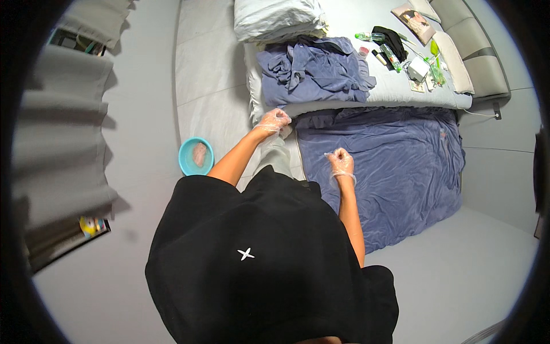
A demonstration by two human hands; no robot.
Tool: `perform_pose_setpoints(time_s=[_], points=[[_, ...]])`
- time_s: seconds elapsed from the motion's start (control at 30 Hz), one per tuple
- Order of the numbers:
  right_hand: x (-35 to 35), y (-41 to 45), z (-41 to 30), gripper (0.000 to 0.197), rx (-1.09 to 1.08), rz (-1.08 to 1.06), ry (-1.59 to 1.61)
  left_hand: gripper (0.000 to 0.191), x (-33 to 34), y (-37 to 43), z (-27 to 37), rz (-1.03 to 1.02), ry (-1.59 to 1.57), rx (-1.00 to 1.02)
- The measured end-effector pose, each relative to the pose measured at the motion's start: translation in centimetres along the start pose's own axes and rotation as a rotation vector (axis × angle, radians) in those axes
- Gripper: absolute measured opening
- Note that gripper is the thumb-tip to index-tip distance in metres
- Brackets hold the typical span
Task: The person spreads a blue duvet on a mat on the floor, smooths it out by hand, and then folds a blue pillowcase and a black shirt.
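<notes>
Clear disposable plastic gloves cover both of my hands. My left hand (274, 121) has its fingers curled in, beside the near corner of the white mattress (316, 107); nothing shows in its grip. The fingers of my right hand (341, 162) are also curled, and a loose glove tip sticks out to the left. Beneath that hand spreads a blue-grey plush blanket (386, 172), low beside the bed. A folded blue-grey cloth (316, 71) lies rumpled on the mattress, beyond my left hand.
On the floor to my left stands a turquoise basin (183, 161) with a pinkish wet cloth (199, 155) in it. Pillows (279, 19) are stacked at the bed's left end. Plastic bottles (390, 58), a white box (418, 69) and cables lie near the headboard (485, 71). Grey curtains (64, 142) hang at left.
</notes>
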State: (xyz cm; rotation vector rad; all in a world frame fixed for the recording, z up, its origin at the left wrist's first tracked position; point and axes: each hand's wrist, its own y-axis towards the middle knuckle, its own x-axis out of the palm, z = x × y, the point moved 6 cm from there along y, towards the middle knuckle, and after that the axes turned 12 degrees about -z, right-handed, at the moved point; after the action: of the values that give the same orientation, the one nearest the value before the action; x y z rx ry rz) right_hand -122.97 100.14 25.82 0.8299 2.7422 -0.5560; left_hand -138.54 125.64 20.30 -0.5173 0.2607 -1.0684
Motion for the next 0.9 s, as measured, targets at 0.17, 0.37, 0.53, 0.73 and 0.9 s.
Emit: perform_pose_setpoints(time_s=[0.17, 0.37, 0.53, 0.73, 0.9], points=[[2.5, 10.4, -0.7, 0.029, 0.148, 0.043, -0.033, 0.052, -8.9, 14.6, -1.2, 0.097, -0.038, -0.009], [5.9, 16.6, 0.3, 0.030, 0.285, -0.056, 0.034, 0.082, -16.1, 23.2, 1.6, 0.343, 0.237, -0.194], [6.5, 16.4, 2.7, 0.028, 0.528, -0.037, 0.067, 0.118, -18.6, 27.7, 3.2, 0.281, 0.328, -0.466], [5.7, 13.5, 5.4, 0.025, 0.839, 0.033, 0.032, 0.091, -16.2, 32.3, 6.3, 0.319, 0.542, -0.338], [5.1, 12.7, 5.5, 0.021, 0.889, 0.102, 0.102, 0.049, -14.1, 34.8, 8.9, 0.358, 0.745, -0.356]])
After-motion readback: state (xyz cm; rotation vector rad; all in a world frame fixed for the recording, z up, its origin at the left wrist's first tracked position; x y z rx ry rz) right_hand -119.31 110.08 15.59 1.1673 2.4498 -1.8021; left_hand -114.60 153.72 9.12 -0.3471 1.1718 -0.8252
